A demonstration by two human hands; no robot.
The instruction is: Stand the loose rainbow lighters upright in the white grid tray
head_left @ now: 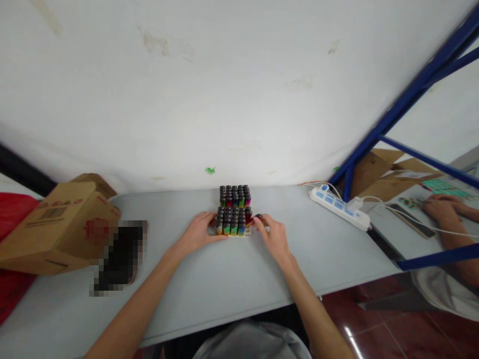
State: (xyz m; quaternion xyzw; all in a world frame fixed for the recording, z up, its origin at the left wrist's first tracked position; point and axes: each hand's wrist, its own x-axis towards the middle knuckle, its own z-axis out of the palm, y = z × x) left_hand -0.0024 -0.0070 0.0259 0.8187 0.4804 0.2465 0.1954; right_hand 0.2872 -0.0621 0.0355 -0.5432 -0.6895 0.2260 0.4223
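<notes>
Several upright lighters with black tops stand in two blocks on the grey table. The front block sits in a pale tray, whose right front corner shows bare slots. Behind it stands the back block of lighters. My left hand grips the left side of the front tray, fingers behind and thumb along the front edge. At the right side, my right hand pinches a dark-topped red lighter, tilted beside the tray's right column.
Cardboard box and a blurred dark object lie left on the table. A white power strip with cables lies right, near a blue metal frame. Beyond it are an open box and another person's hands.
</notes>
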